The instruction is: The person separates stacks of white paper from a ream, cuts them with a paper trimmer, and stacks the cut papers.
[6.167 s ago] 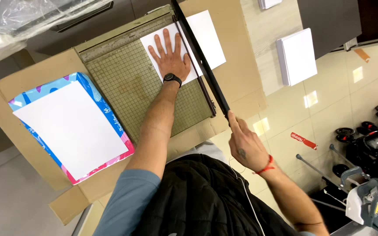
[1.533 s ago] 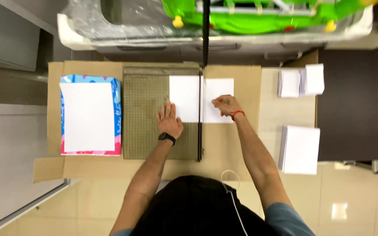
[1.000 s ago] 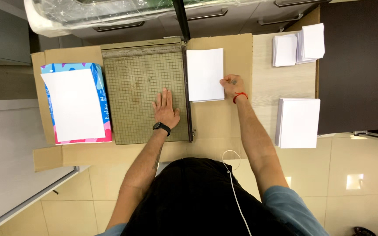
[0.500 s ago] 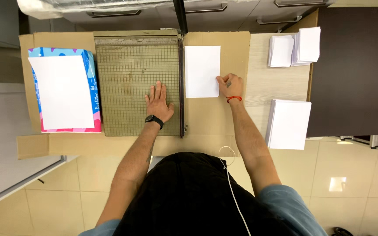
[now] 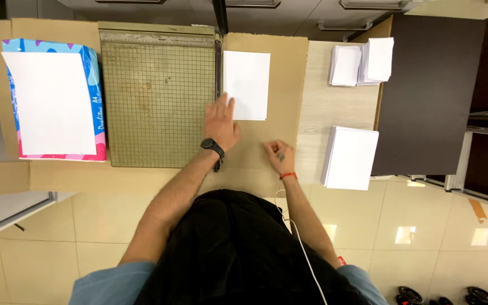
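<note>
A gridded paper cutter (image 5: 156, 96) lies on a sheet of cardboard (image 5: 278, 62), its blade arm (image 5: 219, 17) raised at the right edge. A cut white sheet (image 5: 247, 85) lies just right of the blade. My left hand (image 5: 221, 121), with a black watch on the wrist, reaches over the cutter's right edge, fingers apart, fingertips at the sheet's lower left corner. My right hand (image 5: 278, 155), with a red wristband, rests loosely curled on the cardboard below the sheet and holds nothing.
An open blue and pink ream of white paper (image 5: 52, 101) lies left of the cutter. Stacks of cut white sheets (image 5: 350, 157) (image 5: 362, 62) sit on the pale table (image 5: 323, 107) to the right. A dark cabinet (image 5: 430, 90) stands beyond them. The floor is tiled.
My right hand has left the cut sheet and drawn back toward me. My left hand has moved from the cutter's grid rightward to the sheet's corner.
</note>
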